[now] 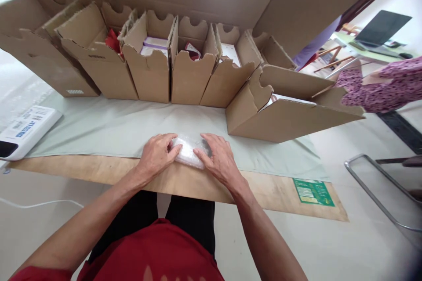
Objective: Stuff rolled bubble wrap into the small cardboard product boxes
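Two hands are seen, and between them one bubble-wrapped packet (189,153) is held. Its left end is gripped by the left hand (158,151) and its right end by the right hand (219,156), with the fingers curved in and the thumbs laid over the top. The packet is placed near the middle of the table's near edge, where a wooden board (112,169) is partly covered by one pale cloth (191,118).

Five open cardboard boxes (153,81) can be counted along the far side; what looks like a sixth is mostly hidden behind one angled box (290,120) at the right. One red item (113,40) is contained in the second from the left; white contents (290,98) are shown in the angled box, largely covered by its wall. What is held in the leftmost box cannot be made out.

One white device (29,129) is cut off at the left edge. One green leaflet (313,192) is seen on the board, near right. One laptop (382,26) is seen far right, and the patterned sleeve (385,85) of another person is cut off by the right edge. The packet's contents are blurred by the wrap.
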### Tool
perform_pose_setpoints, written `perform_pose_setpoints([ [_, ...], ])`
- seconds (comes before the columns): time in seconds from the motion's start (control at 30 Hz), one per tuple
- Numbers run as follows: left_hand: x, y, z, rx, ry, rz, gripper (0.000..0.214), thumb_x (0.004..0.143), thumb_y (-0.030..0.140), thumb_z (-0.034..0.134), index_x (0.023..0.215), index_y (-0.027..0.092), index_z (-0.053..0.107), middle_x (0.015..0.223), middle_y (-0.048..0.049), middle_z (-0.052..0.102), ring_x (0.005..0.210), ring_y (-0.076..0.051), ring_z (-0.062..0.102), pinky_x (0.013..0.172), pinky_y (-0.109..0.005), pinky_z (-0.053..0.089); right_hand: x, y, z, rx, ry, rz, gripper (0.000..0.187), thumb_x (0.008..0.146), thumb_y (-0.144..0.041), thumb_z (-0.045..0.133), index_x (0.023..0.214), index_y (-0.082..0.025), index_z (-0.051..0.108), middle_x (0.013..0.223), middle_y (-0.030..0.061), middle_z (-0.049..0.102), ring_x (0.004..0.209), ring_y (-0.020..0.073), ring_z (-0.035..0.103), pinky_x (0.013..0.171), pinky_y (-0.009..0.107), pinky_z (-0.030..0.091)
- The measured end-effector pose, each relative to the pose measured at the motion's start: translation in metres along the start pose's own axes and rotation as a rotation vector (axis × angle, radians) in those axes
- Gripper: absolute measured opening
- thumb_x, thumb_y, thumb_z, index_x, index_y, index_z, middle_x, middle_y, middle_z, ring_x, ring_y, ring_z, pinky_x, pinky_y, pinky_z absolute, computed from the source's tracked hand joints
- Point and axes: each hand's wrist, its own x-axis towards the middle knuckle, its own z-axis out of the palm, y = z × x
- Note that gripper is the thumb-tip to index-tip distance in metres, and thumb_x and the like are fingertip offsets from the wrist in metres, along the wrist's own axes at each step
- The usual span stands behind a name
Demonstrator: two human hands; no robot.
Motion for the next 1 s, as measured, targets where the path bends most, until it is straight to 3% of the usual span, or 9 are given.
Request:
perform_pose_setpoints([
  [0.1, -0.001, -0.002, 0.005, 0.041, 0.044, 0.019, 0.027, 0.088, 0.030, 0.060, 0.108, 0.015, 0.072, 0.078, -0.0049, 0.070, 0.074, -0.023, 0.063, 0.080, -0.040, 0.051, 0.017, 0.000, -0.002, -0.061, -0.145, 0.043, 0.048, 0.092, -0.040, 0.067, 0.133, -0.016, 0.062, 0.129, 0.0156, 0.068, 0.118, 0.0347, 0.057, 0.099, 0.046, 0.041],
  [0.23, -0.011, -0.005, 0.001, -0.100, 0.065, -0.021, 0.032, 0.088, 0.036, 0.060, 0.111, 0.015, 0.071, 0.086, -0.0067, 0.070, 0.076, -0.022, 0.063, 0.075, -0.037, 0.052, 0.021, -0.001, -0.004, 0.042, -0.245, 0.047, 0.024, 0.087, -0.034, 0.071, 0.105, -0.019, 0.069, 0.103, 0.0084, 0.073, 0.101, 0.0289, 0.059, 0.092, 0.041, 0.040],
  [0.33, -0.021, -0.004, -0.007, -0.317, 0.088, -0.108, 0.046, 0.086, 0.042, 0.066, 0.124, 0.016, 0.065, 0.108, -0.0106, 0.070, 0.092, -0.023, 0.066, 0.082, -0.037, 0.054, 0.007, -0.002, -0.007, 0.283, -0.146, 0.057, 0.014, 0.083, -0.034, 0.071, 0.087, -0.021, 0.064, 0.088, 0.0029, 0.068, 0.090, 0.0237, 0.057, 0.085, 0.037, 0.040],
  [0.47, -0.034, 0.009, -0.011, -0.726, 0.012, -0.168, 0.071, 0.079, 0.045, 0.074, 0.141, 0.016, 0.052, 0.129, -0.0147, 0.066, 0.116, -0.027, 0.064, 0.097, -0.039, 0.052, -0.022, -0.009, -0.006, 0.704, 0.138, 0.157, 0.021, 0.089, -0.042, 0.065, 0.087, -0.023, 0.058, 0.085, 0.0008, 0.062, 0.083, 0.0197, 0.057, 0.081, 0.033, 0.045],
  [0.57, -0.038, 0.026, -0.008, -0.897, -0.179, -0.189, 0.058, 0.080, 0.038, 0.071, 0.132, 0.016, 0.059, 0.122, -0.0124, 0.070, 0.109, -0.025, 0.067, 0.093, -0.036, 0.054, -0.040, -0.017, -0.001, 0.868, 0.078, 0.180, 0.022, 0.091, -0.043, 0.063, 0.088, -0.022, 0.058, 0.086, 0.0021, 0.064, 0.082, 0.0197, 0.059, 0.079, 0.033, 0.049],
  [0.67, -0.035, 0.038, -0.010, -0.846, -0.264, -0.223, 0.032, 0.083, 0.030, 0.061, 0.110, 0.016, 0.068, 0.102, -0.0055, 0.074, 0.094, -0.022, 0.068, 0.085, -0.032, 0.054, -0.051, -0.016, -0.007, 0.791, 0.019, 0.158, 0.023, 0.088, -0.042, 0.068, 0.097, -0.022, 0.063, 0.097, 0.0048, 0.068, 0.091, 0.0221, 0.063, 0.086, 0.036, 0.051],
  [0.83, -0.032, 0.049, -0.011, -0.686, -0.434, -0.116, 0.019, 0.078, 0.020, 0.055, 0.091, 0.018, 0.068, 0.078, 0.0019, 0.065, 0.070, -0.015, 0.058, 0.062, -0.023, 0.045, -0.058, -0.003, -0.043, 0.668, 0.015, 0.074, 0.063, 0.084, -0.047, 0.074, 0.139, -0.024, 0.053, 0.134, 0.0112, 0.065, 0.117, 0.0267, 0.064, 0.097, 0.039, 0.051],
  [0.9, -0.032, 0.055, -0.007, -0.645, -0.500, -0.055, 0.020, 0.077, 0.016, 0.052, 0.089, 0.018, 0.068, 0.075, 0.0032, 0.063, 0.066, -0.013, 0.055, 0.060, -0.022, 0.042, -0.058, -0.005, -0.055, 0.516, -0.057, 0.024, 0.050, 0.086, -0.041, 0.073, 0.131, -0.024, 0.059, 0.124, 0.0086, 0.070, 0.110, 0.0258, 0.066, 0.095, 0.039, 0.051],
  [1.0, -0.028, 0.062, -0.002, -0.599, -0.534, 0.008, 0.025, 0.078, 0.013, 0.051, 0.093, 0.020, 0.070, 0.077, 0.0032, 0.066, 0.067, -0.013, 0.057, 0.061, -0.022, 0.043, -0.059, -0.009, -0.069, 0.270, -0.074, -0.008, 0.007, 0.090, -0.028, 0.066, 0.094, -0.023, 0.065, 0.087, 0.0011, 0.071, 0.082, 0.0207, 0.066, 0.079, 0.033, 0.051],
])
